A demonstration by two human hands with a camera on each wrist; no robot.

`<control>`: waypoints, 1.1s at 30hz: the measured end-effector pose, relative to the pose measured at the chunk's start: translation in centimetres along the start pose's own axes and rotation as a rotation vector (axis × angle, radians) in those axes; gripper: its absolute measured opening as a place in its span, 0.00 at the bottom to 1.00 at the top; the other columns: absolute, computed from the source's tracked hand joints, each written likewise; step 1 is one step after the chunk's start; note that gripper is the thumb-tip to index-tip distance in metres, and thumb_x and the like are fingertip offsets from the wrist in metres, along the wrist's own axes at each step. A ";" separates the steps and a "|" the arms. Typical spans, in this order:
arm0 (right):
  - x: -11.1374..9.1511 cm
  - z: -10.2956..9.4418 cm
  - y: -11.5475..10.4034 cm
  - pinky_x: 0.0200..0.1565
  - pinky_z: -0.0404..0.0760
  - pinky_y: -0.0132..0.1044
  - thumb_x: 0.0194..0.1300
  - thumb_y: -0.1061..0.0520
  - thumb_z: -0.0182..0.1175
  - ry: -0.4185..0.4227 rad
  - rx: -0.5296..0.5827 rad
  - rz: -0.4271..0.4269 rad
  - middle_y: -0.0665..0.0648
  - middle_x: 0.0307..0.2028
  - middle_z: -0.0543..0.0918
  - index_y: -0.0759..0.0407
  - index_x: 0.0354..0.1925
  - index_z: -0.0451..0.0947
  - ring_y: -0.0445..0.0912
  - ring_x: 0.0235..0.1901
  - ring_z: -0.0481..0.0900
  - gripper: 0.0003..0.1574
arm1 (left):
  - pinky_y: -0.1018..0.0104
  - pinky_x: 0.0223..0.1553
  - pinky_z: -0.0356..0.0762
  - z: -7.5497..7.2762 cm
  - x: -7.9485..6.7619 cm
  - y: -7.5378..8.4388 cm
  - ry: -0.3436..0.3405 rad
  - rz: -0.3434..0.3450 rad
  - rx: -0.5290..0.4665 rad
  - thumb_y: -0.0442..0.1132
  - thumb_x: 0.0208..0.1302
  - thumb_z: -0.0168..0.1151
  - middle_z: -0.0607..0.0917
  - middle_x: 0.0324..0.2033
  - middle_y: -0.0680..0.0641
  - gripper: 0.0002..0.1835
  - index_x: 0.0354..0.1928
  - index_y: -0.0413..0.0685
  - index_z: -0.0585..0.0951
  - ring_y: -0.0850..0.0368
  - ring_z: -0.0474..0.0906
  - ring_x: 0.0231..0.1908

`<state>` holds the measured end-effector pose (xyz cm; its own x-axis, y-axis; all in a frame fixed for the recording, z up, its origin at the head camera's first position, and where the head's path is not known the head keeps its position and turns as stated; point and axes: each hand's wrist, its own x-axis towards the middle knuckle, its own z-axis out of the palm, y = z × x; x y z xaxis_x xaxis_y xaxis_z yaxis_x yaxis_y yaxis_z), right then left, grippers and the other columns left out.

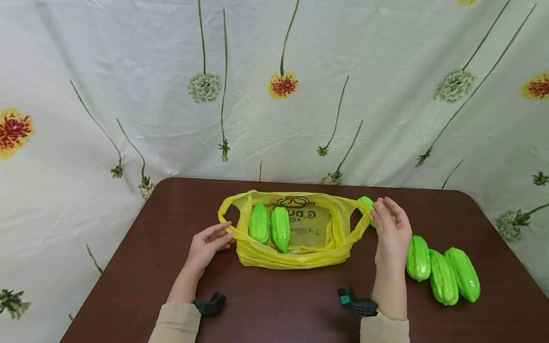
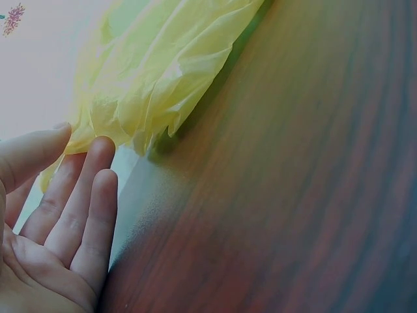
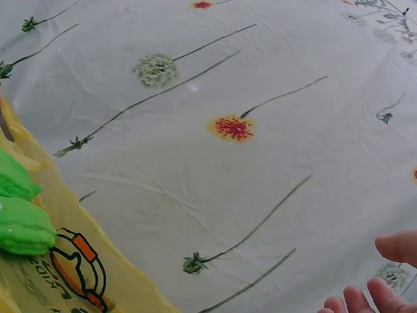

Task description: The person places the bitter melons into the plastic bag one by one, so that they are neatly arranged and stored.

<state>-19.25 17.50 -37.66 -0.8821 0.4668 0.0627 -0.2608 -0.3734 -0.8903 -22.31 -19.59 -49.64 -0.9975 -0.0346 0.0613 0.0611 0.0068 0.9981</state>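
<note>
Head view: left hand pinches a crinkled, filmy yellow bag, right hand relaxed.

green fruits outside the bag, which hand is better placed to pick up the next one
Probably the right hand: it looks empty and the loose green fruits lie on its side of the table. The left hand pinches the yellow bag, at the end farther from them.
</note>
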 end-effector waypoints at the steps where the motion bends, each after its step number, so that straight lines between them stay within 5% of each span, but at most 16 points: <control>1: 0.1 -0.3 -0.1 0.59 0.70 0.38 0.64 0.57 0.61 0.010 0.012 0.000 0.57 0.48 0.74 0.59 0.51 0.72 0.47 0.50 0.75 0.18 | 0.65 0.39 0.81 0.0 0.0 0.0 0.000 -0.001 0.001 0.34 0.60 0.65 0.83 0.37 0.41 0.23 0.57 0.35 0.76 0.57 0.83 0.34; 33: 2.6 -8.2 -0.6 0.46 0.78 0.27 0.56 0.60 0.67 0.343 0.249 0.162 0.52 0.44 0.79 0.58 0.48 0.73 0.40 0.37 0.80 0.21 | 0.64 0.41 0.81 0.1 0.0 0.1 0.002 -0.039 -0.018 0.32 0.60 0.63 0.82 0.37 0.42 0.23 0.58 0.37 0.75 0.55 0.83 0.35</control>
<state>-18.22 25.47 -40.67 -0.7494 0.6096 -0.2586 -0.2537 -0.6250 -0.7382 -22.35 -19.53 -49.52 -0.9991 -0.0361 0.0224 0.0228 -0.0124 0.9997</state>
